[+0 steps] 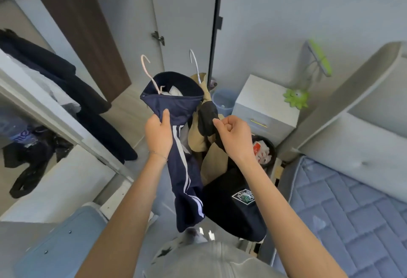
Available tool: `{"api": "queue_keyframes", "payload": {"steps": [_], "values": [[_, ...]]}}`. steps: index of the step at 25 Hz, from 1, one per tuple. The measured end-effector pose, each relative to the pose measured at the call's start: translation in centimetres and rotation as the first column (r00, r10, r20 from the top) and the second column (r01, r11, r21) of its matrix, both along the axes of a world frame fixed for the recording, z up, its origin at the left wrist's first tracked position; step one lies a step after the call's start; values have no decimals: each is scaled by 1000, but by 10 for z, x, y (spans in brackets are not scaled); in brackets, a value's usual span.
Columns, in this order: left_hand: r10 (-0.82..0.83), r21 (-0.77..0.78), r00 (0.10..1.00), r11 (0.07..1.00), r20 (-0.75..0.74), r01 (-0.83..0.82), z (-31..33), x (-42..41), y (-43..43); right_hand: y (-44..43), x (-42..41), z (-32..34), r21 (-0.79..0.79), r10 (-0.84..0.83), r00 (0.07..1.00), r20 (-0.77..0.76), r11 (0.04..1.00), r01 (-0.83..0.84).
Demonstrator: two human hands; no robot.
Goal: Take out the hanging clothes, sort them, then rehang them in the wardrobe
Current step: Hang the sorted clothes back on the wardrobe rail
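We grip the navy jacket (180, 110) and tan coat (204, 127), hangers on, in separate hands, both garments out, rehanging left.

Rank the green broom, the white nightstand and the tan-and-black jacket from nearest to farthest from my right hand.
1. Tan-and-black jacket, pinched by the right hand.
2. White nightstand, just beyond, on the floor.
3. Green broom, against the wall behind the nightstand.

Both bare forearms reached forward, left hand (158, 133) clutched a navy white-striped fabric garment (185, 105), thumb on top, right hand (234, 133) fisted, pinched a tan-and-black fabric jacket (196, 138).
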State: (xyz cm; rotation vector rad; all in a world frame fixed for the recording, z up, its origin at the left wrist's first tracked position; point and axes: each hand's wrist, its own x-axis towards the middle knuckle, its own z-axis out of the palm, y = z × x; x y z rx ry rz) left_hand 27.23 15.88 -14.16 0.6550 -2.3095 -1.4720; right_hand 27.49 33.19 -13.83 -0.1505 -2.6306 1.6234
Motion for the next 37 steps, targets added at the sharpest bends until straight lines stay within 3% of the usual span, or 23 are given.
{"api": "queue_keyframes", "payload": {"steps": [12,21,30,37], "values": [[168,60,984,983,62,-171,-27,-215,-50,-41,-250,-6,104,173,985,-29,980,-169],[266,24,964,964,28,-266,-28,-362,-104,-101,-419,-13,59,271,963,3,961,-270],[488,-1,873,873,11,-488,-26,-481,-159,-178,-580,-19,40,515,857,3,856,-515],[568,23,823,823,-9,-567,-27,-541,-214,-245,-656,-16,65,570,816,-92,821,-567]]}}
